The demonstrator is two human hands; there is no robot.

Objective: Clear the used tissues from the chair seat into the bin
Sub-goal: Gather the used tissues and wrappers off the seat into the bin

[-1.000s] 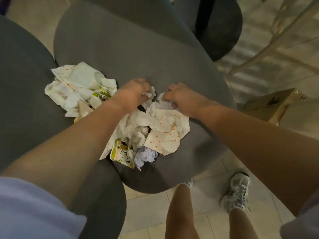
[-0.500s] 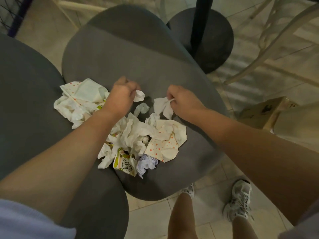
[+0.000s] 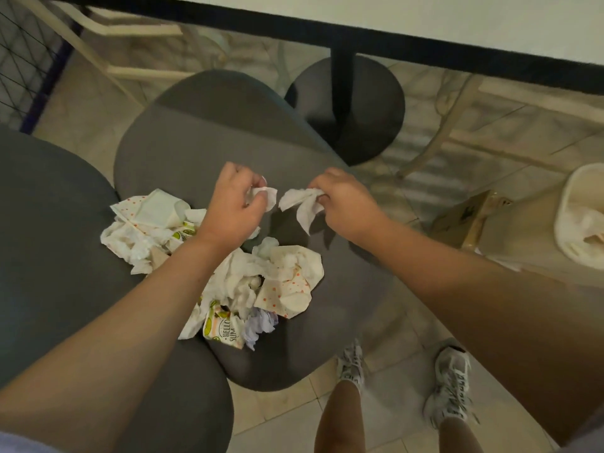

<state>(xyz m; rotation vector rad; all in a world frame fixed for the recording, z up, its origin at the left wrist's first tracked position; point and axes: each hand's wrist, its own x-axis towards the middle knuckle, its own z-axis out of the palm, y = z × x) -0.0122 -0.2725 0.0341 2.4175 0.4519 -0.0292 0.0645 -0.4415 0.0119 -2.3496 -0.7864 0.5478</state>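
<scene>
Left hand [image 3: 233, 204] and right hand [image 3: 343, 204] now lifted, each pinching a tissue, bin [image 3: 581, 217] newly visible

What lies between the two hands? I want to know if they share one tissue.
In the head view, only bare grey chair seat shows between them. The left hand pinches a small tissue; the right hand holds a separate tissue.

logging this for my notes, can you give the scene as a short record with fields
left hand: left hand pinches a small white tissue above the seat
right hand: right hand grips a crumpled tissue
seat: grey chair seat
pile: tissue pile on the seat, near its front edge
second pile: tissues and dotted napkins at the seat's left edge
bin: white bin on the floor, far right
</scene>
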